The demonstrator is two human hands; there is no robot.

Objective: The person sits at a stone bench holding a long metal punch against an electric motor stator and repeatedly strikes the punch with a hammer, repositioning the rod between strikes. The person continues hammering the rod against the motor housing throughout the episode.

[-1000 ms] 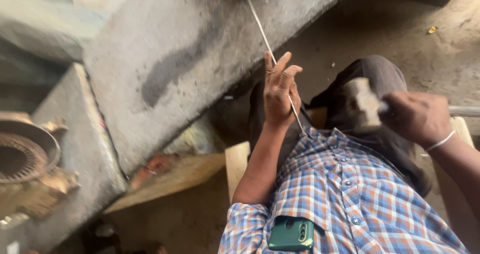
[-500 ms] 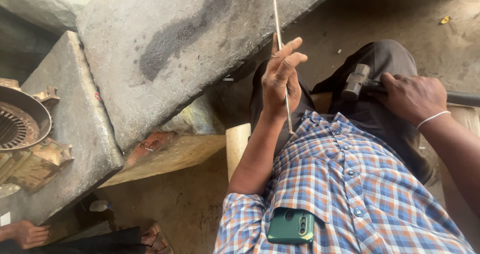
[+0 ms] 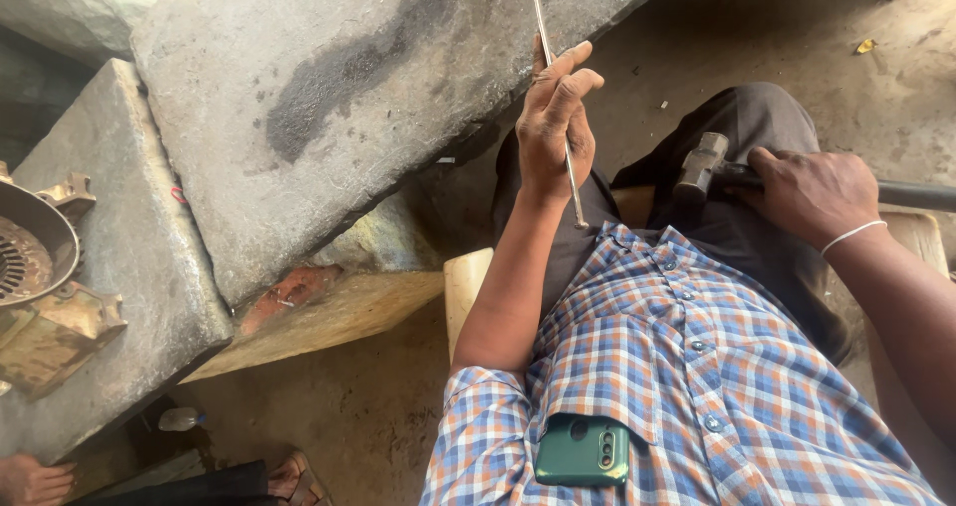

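Note:
My left hand grips a long thin metal rod that runs from the top edge of the view down across my palm to my lap. The rod lies over the edge of a large grey stone slab. My right hand holds a hammer by its dark handle, the metal head resting low over my thigh. I wear a checked shirt with a green phone in its chest pocket.
A second stone block lies at the left, beside a rusty round metal motor housing. A wooden plank sits under the slab. Another person's foot in a sandal and a hand show at the bottom left.
My right hand has brought the hammer down from a raised position to rest over my thigh. The left hand keeps its hold on the rod.

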